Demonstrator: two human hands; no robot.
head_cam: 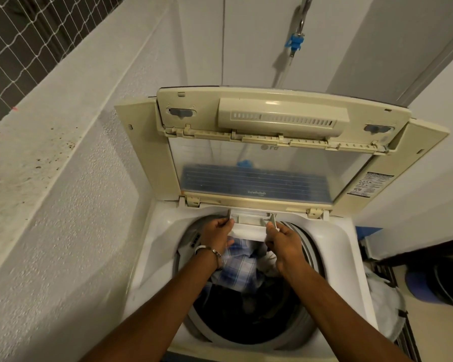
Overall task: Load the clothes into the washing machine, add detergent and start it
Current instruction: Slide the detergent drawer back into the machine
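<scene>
A top-loading washing machine (335,246) stands below me with its folding lid (254,158) raised against the wall. Clothes (242,270) lie in the drum, a blue-and-white checked shirt on top of dark garments. A white detergent drawer (249,226) sticks out from the back rim over the drum. My left hand (216,235) pinches the drawer's left end. My right hand (285,241) grips its right end. A bracelet sits on my left wrist.
A rough white parapet wall (63,192) runs close along the left, with netting above it. A tap with a blue fitting (296,41) hangs on the back wall. To the right stand a white cloth bag (385,301) and a dark round bin (445,283) on the floor.
</scene>
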